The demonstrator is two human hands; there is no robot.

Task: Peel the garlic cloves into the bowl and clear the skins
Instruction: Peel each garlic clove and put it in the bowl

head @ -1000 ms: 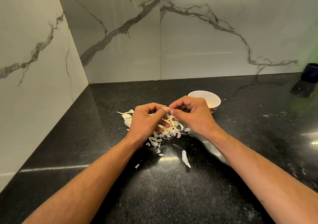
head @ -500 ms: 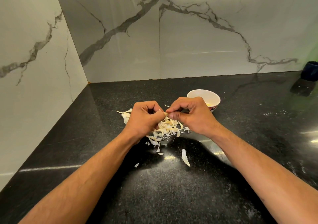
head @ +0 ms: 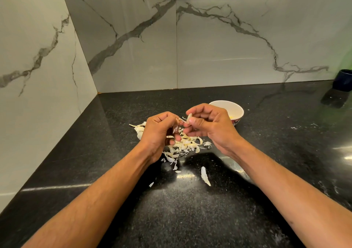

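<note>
Honestly risky bit: right hand (head: 209, 126) pinches clove (head: 189, 118), left hand (head: 162, 131) pinches skin strip; slippery clove could drop into skins (head: 182, 145), missing bowl (head: 233, 110) at 2 o'clock.

Before you: a polished black speckled stone countertop (head: 209, 219), glossy enough to mirror the lights. Behind it, smooth grey-veined white marble-look wall panels (head: 219, 44) with a satin sheen. The thin, papery off-white garlic skins (head: 185, 147) look dry and matt; the small white bowl (head: 235, 109) looks smooth-glazed.
</note>
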